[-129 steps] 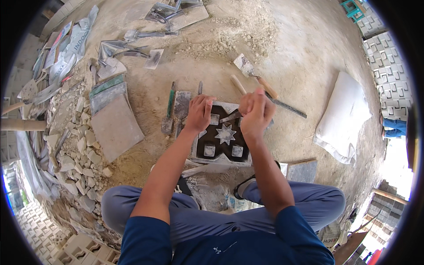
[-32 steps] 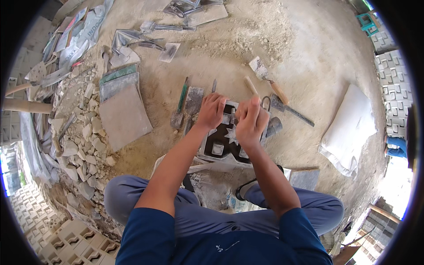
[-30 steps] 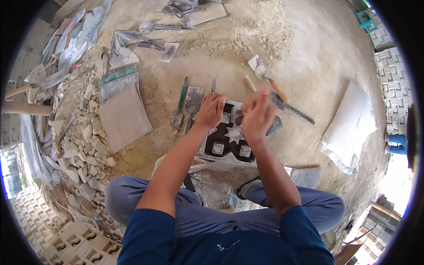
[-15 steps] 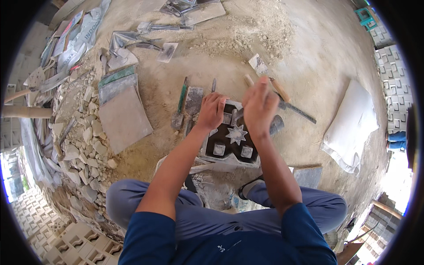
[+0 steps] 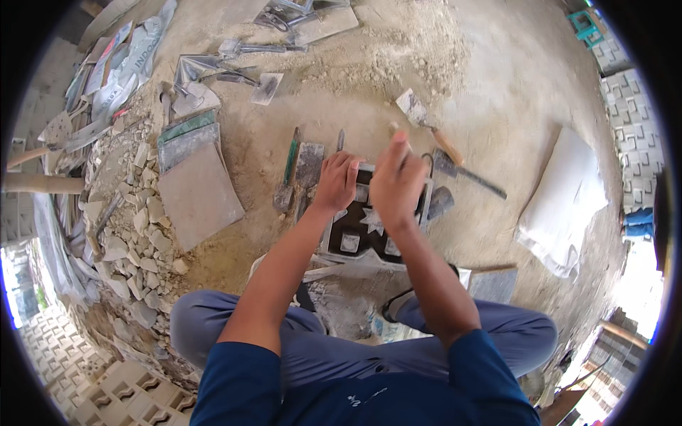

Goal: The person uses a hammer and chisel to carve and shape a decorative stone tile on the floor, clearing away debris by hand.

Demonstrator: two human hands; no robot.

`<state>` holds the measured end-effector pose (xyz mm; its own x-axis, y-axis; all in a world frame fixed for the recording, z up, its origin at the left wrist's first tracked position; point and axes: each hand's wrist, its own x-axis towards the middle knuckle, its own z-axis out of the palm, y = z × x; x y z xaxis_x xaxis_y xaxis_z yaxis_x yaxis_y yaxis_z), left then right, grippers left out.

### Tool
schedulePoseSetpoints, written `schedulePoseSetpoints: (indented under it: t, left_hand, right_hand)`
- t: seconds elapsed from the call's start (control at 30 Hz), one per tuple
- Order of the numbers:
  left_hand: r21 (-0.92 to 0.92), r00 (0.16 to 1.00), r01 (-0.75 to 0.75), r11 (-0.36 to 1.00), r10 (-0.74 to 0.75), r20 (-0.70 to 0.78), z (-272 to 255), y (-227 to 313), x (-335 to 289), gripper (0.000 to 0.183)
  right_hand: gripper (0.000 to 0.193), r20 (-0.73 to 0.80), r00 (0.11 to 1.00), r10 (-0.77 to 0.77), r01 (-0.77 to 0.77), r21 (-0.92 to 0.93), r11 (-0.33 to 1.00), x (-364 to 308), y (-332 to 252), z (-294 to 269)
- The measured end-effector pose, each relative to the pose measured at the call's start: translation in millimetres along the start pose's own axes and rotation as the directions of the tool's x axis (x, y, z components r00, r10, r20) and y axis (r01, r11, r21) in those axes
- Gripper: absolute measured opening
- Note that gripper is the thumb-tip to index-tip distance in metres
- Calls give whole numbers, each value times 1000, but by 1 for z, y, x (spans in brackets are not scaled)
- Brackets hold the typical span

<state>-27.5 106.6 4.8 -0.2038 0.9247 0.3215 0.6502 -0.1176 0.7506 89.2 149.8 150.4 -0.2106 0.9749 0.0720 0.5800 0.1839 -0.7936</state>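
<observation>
A square mould (image 5: pixel 378 263) with pale raised rims stands on the ground in front of me. Inside its dark recess are a star-shaped block (image 5: pixel 370 221) and several small square blocks, one of them a square block (image 5: pixel 349 242) near the close edge. My left hand (image 5: pixel 337 183) is closed at the mould's upper left corner, fingers curled over the rim. Above the mould's right part, my right hand (image 5: pixel 398 181) is closed with the thumb up; what it grips is hidden under the fingers. My right hand and forearm cover part of the star and the right-hand blocks.
Beyond the mould lie a trowel (image 5: pixel 447 147) with a wooden handle and a dark flat-bladed tool (image 5: pixel 483 182). To the left are a green-handled tool (image 5: pixel 292 160), stacked flat sheets (image 5: pixel 201 195) and stone rubble (image 5: pixel 145 234). A white sack (image 5: pixel 565 206) lies right.
My right hand has moved left and slightly nearer over the mould, now covering more of the star and uncovering the mould's right rim. My left hand stays at the corner.
</observation>
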Motion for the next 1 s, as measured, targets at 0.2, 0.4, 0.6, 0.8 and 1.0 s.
schedulePoseSetpoints:
  t: [0.2,0.4,0.6,0.8,1.0]
  left_hand:
    - [-43,999,-34,998,33,-29,-2,4,13,44]
    - [-115,999,-16,993,12,-34,-6,8,9,44]
    - [-137,997,4,991,-16,-82,-4,-6,5,48]
    - [-171,997,-9,985,-4,-77,-11,-16,8,52]
    - [-399,992,24,916,-70,-101,6,-8,0,53]
  right_hand:
    - [58,-470,831,-299,301,-72,951,-10,-2,3]
    - [57,-256,967,-6,166,608,776,-14,-4,-11]
    - [58,-221,974,49,141,762,632,-12,-16,-16]
    - [60,-224,955,194,50,768,639,-9,-40,-24]
    - [57,-190,979,-69,152,464,873,-5,7,-7]
